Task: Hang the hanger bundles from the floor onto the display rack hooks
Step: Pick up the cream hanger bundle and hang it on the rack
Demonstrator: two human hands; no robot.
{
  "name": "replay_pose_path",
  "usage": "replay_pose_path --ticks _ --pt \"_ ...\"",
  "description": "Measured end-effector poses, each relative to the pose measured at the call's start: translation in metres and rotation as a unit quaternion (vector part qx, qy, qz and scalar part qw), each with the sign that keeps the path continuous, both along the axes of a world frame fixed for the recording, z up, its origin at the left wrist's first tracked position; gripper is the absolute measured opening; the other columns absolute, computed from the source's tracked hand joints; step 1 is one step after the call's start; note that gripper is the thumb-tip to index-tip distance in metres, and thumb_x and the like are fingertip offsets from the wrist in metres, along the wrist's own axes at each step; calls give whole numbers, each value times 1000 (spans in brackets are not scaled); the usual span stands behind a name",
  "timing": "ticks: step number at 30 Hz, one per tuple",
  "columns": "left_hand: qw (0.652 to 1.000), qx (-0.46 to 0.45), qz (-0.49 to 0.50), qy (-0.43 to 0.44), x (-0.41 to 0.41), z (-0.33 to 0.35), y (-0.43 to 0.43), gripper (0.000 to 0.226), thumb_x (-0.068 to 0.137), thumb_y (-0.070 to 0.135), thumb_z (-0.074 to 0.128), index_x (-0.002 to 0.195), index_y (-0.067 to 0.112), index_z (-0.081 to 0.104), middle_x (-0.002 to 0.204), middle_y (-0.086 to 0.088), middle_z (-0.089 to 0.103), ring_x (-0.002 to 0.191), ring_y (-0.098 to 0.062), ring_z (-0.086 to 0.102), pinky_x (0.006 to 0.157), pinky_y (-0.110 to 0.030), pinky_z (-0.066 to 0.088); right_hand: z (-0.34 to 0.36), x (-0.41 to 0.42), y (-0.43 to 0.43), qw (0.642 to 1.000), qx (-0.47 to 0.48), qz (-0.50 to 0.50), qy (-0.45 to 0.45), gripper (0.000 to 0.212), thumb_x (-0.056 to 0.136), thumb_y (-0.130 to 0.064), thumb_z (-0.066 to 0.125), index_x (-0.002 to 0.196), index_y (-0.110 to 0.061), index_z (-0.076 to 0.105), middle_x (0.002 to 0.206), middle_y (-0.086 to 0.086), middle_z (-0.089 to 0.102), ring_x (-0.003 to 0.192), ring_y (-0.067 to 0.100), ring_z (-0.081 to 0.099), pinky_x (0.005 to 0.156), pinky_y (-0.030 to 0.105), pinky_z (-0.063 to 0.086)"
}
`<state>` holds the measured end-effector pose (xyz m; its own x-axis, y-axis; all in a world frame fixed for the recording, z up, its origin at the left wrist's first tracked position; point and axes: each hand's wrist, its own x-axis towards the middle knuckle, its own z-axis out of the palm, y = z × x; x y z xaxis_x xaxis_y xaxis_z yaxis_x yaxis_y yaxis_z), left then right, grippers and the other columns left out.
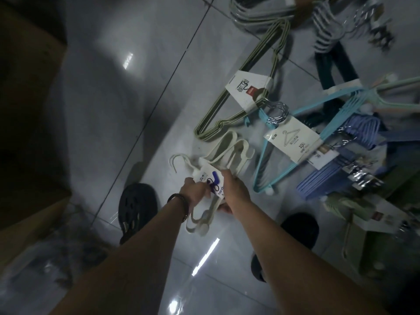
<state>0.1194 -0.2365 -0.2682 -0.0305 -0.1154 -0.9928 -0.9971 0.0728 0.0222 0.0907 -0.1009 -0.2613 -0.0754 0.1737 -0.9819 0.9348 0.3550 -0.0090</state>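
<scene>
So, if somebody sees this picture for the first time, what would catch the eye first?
Both hands meet in the lower middle: the left hand and the right hand grip a cream hanger bundle with a white and blue label. Beyond it on the glossy tiled floor lie an olive green bundle and, to its right, a light blue bundle.

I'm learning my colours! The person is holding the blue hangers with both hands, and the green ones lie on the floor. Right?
Not quite. The head view shows the left hand and right hand holding the cream hangers, not blue ones. The blue hangers lie on the floor, like the green ones.
</scene>
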Motion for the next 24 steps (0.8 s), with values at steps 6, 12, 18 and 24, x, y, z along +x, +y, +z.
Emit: replay_pose_path --ticks 6,12,18,24 --pt "997 6 -22 73 -2 107 19 42 80 0 60 118 17 54 98 -5 69 76 -19 56 59 -29 44 97 6 25 1000 -27 1 -10 64 99 -74 39 111 -18 69 100 12 76 82 30 77 63 36 64" --pt "965 1 -193 178 -50 254 28 52 62 34 65 114 31 57 105 4 74 96 -24 69 88 -50 59 265 -18 78 895 153 270 319 36 96 -53 67 105 -19 58 102 1 68 87 17 65 66 31 52" --pt "831 -31 -483 273 -139 463 59 63 76 37 70 132 37 42 124 -5 71 109 -34 68 92 -43 59 462 -89 150 775 66 414 473 86 70 -62 77 139 -22 45 139 4 40 134 29 40 110 49 41" --pt "617 -95 -692 362 -209 691 142 45 86 34 72 124 20 54 116 -7 71 107 -33 68 83 -34 54 650 -133 212 788 20 426 444 89 60 -78 70 132 -28 59 135 4 56 120 28 61 99 40 54"
